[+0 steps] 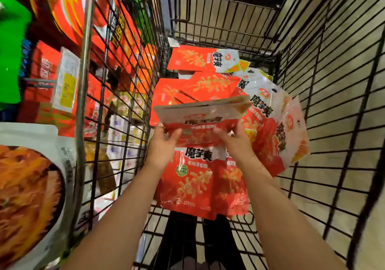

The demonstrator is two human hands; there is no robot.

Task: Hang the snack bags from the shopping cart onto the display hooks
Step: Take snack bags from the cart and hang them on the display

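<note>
Currently at the pick-up step, by the look of it: both hands inside the shopping cart (pixel 325 86), lifting one snack bag (pixel 200 121) off the pile. Left hand (pixel 161 146) at the bag's left edge, thumb on top, fingers (pixel 175 135) curled under and grasping the film. Right hand (pixel 233 140) at the right side, fingers likewise closed on the bag. Held bag tilted, white header strip pointing away, hovering just above the other bags.

More snack bags (pixel 187 186) of the same red-and-white kind loose in the cart basket: one directly below the hands, several further forward, some leaning on the right wire wall.

Display rack (pixel 83 82) to the left, beyond the cart's wire side, already carrying hung red packs; price tag (pixel 65 80) on one hook arm. Hooks themselves blurred, hard to make out.

Next move, as judged: carry bag up and left over the cart rim, header uppermost, locate the hang hole in the strip, thread onto a free hook. Hang hole on held bag not discernible.
</note>
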